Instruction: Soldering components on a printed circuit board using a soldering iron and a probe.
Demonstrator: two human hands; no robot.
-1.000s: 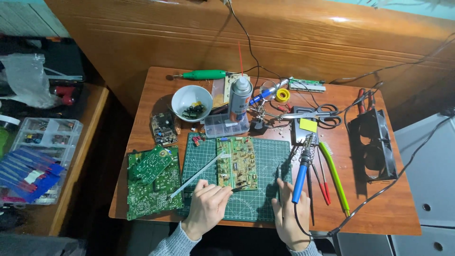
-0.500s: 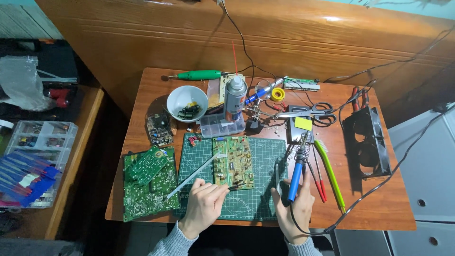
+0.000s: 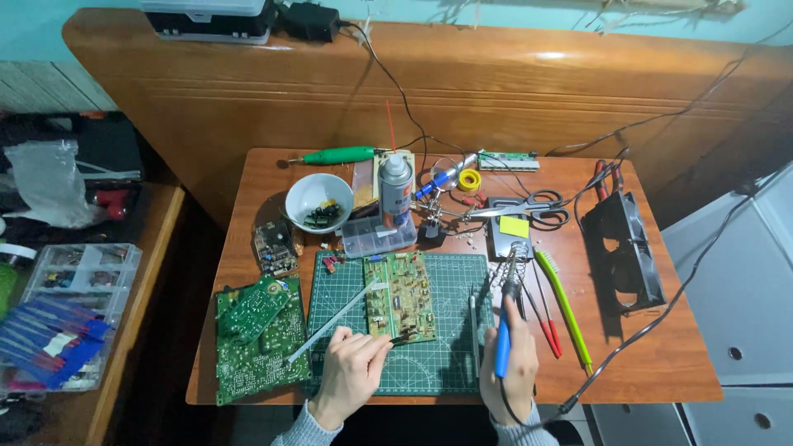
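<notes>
Blue-handled soldering iron [image 3: 504, 334] stays gripped in our right hand [image 3: 514, 373], now lifted toward its coiled stand [image 3: 514, 263]. Our left hand [image 3: 351, 372] pinches what seems to be tweezers [image 3: 401, 339] at the near edge of the circuit board [image 3: 400, 297] on the green mat [image 3: 450, 347].

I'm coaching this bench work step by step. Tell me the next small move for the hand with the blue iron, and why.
Probably lift the soldering iron out of its coil stand and carry it left to the circuit board. The right hand grips its blue handle with the tip at the stand, while the left hand steadies the board's near edge on the green mat.
</notes>
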